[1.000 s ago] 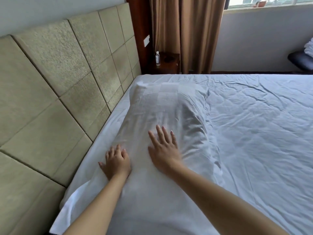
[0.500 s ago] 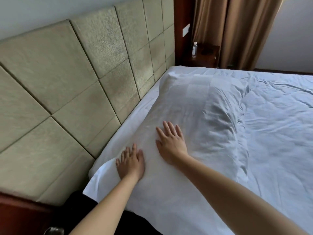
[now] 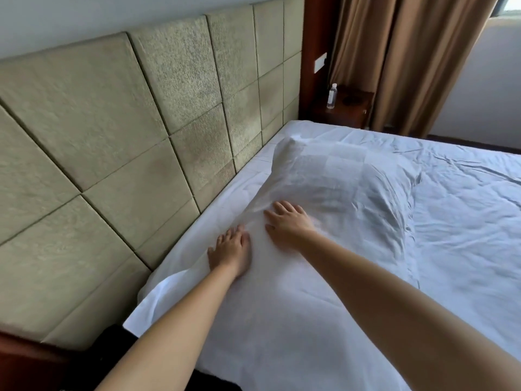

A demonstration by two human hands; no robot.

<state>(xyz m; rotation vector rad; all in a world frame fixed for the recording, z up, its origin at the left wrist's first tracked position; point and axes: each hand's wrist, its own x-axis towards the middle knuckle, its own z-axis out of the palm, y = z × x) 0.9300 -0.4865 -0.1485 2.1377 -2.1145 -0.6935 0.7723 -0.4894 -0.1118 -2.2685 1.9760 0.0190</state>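
A white pillow (image 3: pixel 344 187) in a faintly checked case lies along the head of the bed, next to the padded headboard (image 3: pixel 135 142). My left hand (image 3: pixel 229 251) rests flat on the pillow's near left edge, fingers straight. My right hand (image 3: pixel 287 221) presses palm down on the pillow a little farther in, fingers spread and slightly blurred. Both forearms reach in from the bottom of the view. A loose flap of the pillowcase (image 3: pixel 158 300) hangs over the near corner of the mattress.
A wrinkled white duvet (image 3: pixel 465 215) covers the bed to the right. Behind the bed's far corner stands a dark wooden nightstand (image 3: pixel 352 108) with a water bottle (image 3: pixel 332 95), beside brown curtains (image 3: pixel 400 57). Something black (image 3: pixel 112 342) lies below the bed's near corner.
The view has swung left and back, showing more headboard. Both hands stay flat on the pillow; my right hand has slid slightly toward the headboard side.
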